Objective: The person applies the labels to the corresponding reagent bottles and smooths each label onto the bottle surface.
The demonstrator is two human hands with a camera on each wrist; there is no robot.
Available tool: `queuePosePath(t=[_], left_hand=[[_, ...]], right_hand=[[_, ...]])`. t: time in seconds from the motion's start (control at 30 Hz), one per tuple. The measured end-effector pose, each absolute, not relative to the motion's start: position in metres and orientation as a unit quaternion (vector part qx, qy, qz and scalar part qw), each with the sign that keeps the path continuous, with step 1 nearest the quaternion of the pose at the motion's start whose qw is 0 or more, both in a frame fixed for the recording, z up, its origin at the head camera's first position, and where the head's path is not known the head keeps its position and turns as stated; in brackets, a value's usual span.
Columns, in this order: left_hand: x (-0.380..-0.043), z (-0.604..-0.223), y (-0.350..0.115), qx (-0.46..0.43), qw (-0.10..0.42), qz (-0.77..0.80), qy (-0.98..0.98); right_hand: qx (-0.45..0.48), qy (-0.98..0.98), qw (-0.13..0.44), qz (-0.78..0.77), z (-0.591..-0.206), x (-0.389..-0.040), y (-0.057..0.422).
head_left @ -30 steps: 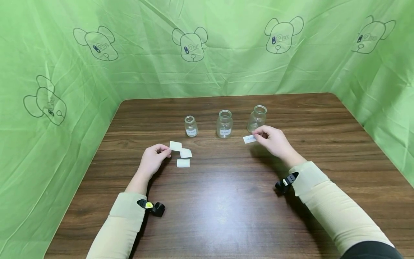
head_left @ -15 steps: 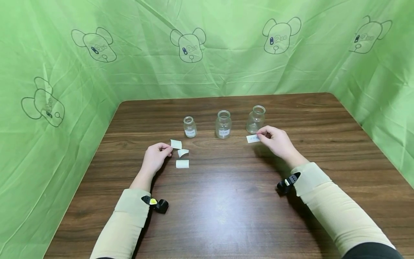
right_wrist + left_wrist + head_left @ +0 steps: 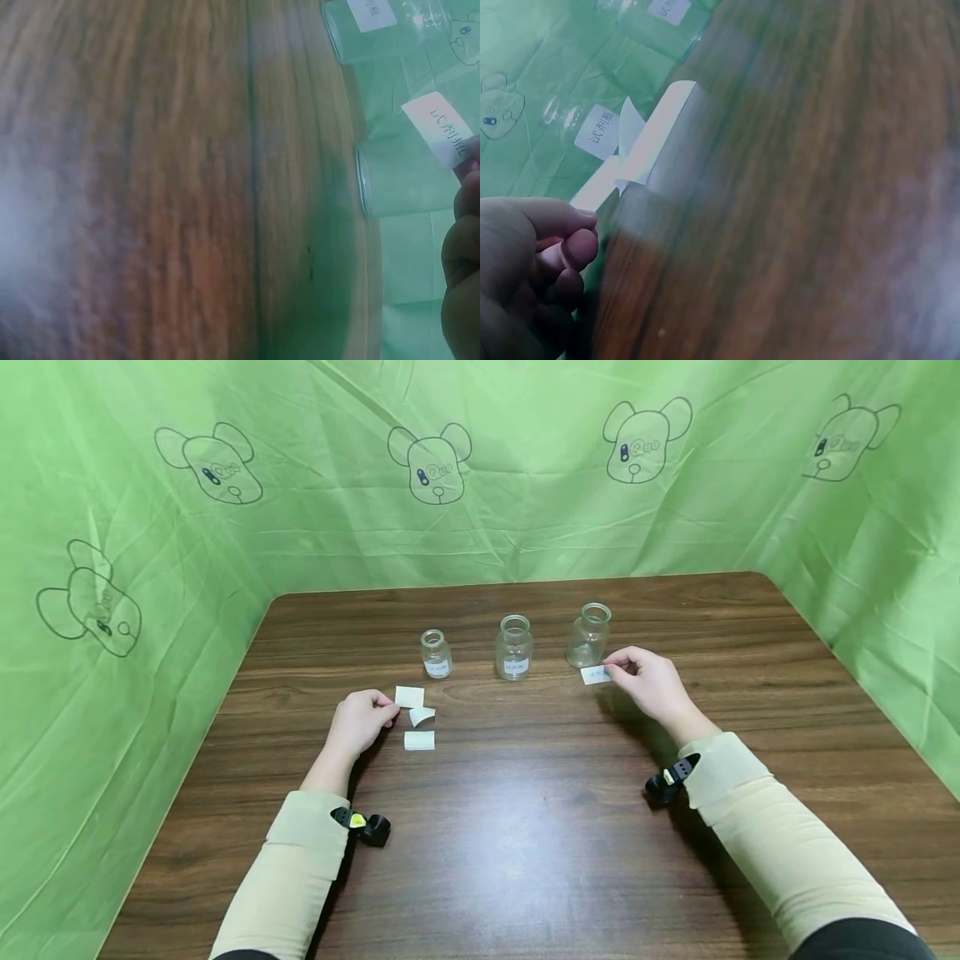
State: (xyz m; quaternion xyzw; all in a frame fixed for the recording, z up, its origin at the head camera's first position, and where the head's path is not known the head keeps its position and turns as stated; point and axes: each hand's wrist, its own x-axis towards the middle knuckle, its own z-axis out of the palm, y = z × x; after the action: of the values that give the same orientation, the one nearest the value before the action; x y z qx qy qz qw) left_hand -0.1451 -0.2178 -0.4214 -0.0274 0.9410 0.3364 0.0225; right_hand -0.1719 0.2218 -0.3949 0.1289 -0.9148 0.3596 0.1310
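Observation:
My left hand (image 3: 360,722) pinches a small blank white slip of paper (image 3: 409,697) by its left edge, between thumb and index finger. Just below it on the table lie a curled white slip (image 3: 422,716) and a flatter one (image 3: 419,741). With thumb and forefinger my right hand (image 3: 652,687) holds a white label (image 3: 435,124) bearing handwritten characters by its right end. That label is in front of the base of an unlabelled clear glass bottle (image 3: 589,637); whether they touch cannot be told. The fingertips are partly cut off in the right wrist view.
Two more clear glass bottles, a small one (image 3: 437,655) and a taller middle one (image 3: 514,649), stand to the left, each with a white label on its front. A green curtain (image 3: 525,543) hangs behind the wooden table (image 3: 510,810).
My right hand has brought the label rightward and slightly up, close to the unlabelled bottle's base. Near my left hand, the middle slip has curled more; the left hand has barely moved.

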Motion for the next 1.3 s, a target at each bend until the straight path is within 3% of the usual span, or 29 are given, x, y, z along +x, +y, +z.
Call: queuePosePath(t=[0.8,1.3], left_hand=[[-0.152,-0.405,-0.197,0.019,-0.035,0.386,0.922],[-0.16,-0.399,-0.17,0.057,-0.023,0.409,0.91]], right_hand=[[0.088,-0.918,0.11,0.372,-0.395,-0.183,0.233],[0.084,-0.918,0.11,0.371,-0.397,-0.189,0.236]])
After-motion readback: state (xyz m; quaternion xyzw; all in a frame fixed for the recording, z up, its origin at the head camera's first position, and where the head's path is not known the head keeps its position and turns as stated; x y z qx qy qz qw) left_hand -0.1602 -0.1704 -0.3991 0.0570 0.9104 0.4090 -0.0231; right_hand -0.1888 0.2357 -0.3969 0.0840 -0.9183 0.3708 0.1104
